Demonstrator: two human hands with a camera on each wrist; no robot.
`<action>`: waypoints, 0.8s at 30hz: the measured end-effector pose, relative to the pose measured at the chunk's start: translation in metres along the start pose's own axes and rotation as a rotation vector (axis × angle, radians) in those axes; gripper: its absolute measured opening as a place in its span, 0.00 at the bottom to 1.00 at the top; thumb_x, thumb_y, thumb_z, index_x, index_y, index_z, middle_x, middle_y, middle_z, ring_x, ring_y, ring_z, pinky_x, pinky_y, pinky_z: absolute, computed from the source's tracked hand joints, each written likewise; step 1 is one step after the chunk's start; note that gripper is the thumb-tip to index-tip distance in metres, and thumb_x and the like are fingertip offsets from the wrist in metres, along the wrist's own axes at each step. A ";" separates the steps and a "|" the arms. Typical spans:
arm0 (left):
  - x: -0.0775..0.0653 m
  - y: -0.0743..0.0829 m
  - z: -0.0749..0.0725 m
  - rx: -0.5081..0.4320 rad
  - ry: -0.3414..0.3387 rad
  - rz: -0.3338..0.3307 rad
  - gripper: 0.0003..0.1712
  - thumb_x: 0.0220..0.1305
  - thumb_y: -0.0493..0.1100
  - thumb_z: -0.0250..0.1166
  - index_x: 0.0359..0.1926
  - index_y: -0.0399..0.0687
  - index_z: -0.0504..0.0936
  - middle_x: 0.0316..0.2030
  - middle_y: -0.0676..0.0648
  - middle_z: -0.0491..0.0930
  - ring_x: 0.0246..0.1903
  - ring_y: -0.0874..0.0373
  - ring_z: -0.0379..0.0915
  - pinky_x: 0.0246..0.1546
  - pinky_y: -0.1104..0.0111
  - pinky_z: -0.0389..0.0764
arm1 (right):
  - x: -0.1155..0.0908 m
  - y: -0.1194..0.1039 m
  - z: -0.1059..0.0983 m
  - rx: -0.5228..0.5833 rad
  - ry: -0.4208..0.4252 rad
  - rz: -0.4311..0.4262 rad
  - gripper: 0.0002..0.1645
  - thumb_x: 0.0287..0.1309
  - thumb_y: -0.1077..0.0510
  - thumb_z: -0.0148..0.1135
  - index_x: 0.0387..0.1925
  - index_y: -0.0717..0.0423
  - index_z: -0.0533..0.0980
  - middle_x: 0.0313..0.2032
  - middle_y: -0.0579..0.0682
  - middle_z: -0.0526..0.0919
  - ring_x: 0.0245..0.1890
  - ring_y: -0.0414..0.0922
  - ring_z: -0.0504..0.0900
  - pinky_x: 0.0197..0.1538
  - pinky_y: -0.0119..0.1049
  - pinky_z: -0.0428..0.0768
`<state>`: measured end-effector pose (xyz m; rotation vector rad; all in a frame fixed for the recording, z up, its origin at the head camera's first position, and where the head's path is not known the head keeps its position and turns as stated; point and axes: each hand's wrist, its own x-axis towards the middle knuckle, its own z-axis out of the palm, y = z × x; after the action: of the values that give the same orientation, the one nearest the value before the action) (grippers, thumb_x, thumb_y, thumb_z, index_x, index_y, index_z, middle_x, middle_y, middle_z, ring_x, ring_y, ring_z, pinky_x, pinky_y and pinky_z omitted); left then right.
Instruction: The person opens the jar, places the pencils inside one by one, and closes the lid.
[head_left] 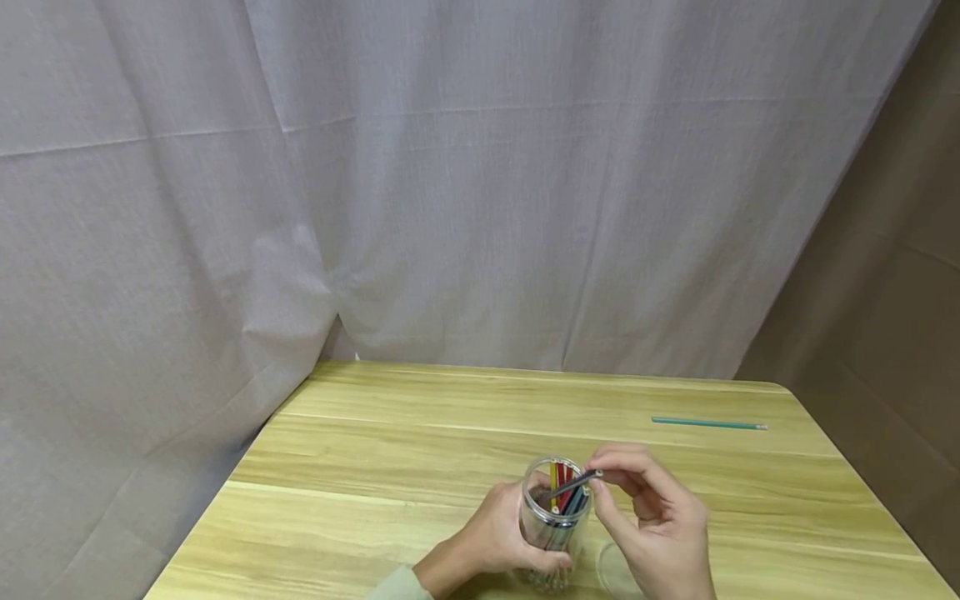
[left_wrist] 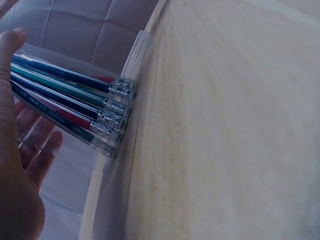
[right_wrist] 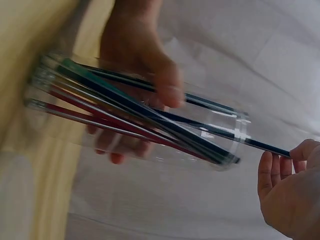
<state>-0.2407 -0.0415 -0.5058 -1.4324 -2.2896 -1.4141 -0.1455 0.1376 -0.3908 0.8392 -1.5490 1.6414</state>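
My left hand grips a clear jar round its side, near the table's front. Several pencils stand in it, yellow, red and dark ones; in the left wrist view, pencils show their metal-banded eraser ends at the jar's bottom. Between thumb and fingertips, my right hand pinches the upper end of a dark pencil. That pencil leans over the rim, its lower part still inside the jar. In the right wrist view it sticks out past the mouth toward my right hand.
A teal pencil lies on the wooden table at the back right. Beside the jar lies a clear round lid, partly hidden by my right hand. Grey curtains hang behind the table and along its left side.
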 end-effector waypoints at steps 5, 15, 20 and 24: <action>0.000 0.000 0.000 -0.007 -0.004 0.007 0.39 0.49 0.49 0.85 0.60 0.54 0.75 0.48 0.59 0.87 0.44 0.74 0.81 0.45 0.79 0.82 | -0.010 0.010 -0.001 -0.050 -0.028 0.030 0.26 0.46 0.93 0.58 0.47 0.77 0.79 0.44 0.62 0.83 0.48 0.46 0.86 0.54 0.32 0.85; 0.001 0.000 0.000 -0.022 -0.007 0.014 0.39 0.50 0.49 0.85 0.61 0.55 0.76 0.48 0.60 0.87 0.46 0.73 0.81 0.47 0.78 0.81 | -0.022 0.018 -0.009 -0.318 -0.064 0.022 0.35 0.38 0.89 0.67 0.53 0.71 0.80 0.48 0.59 0.86 0.56 0.42 0.83 0.65 0.30 0.76; 0.000 0.000 0.000 -0.024 -0.004 0.017 0.39 0.49 0.48 0.85 0.61 0.53 0.76 0.47 0.60 0.87 0.45 0.73 0.81 0.47 0.78 0.82 | -0.020 0.015 -0.011 -0.353 -0.073 0.000 0.33 0.39 0.90 0.65 0.49 0.68 0.82 0.49 0.57 0.85 0.56 0.44 0.82 0.65 0.29 0.76; 0.000 0.000 0.001 -0.015 -0.002 0.018 0.40 0.49 0.48 0.85 0.61 0.54 0.75 0.48 0.59 0.86 0.45 0.74 0.81 0.46 0.79 0.82 | -0.016 0.016 -0.009 -0.369 -0.112 -0.123 0.29 0.42 0.86 0.62 0.44 0.62 0.85 0.47 0.57 0.85 0.51 0.45 0.82 0.62 0.27 0.76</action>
<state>-0.2410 -0.0409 -0.5063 -1.4547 -2.2663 -1.4282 -0.1500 0.1448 -0.4135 0.8156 -1.7699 1.1887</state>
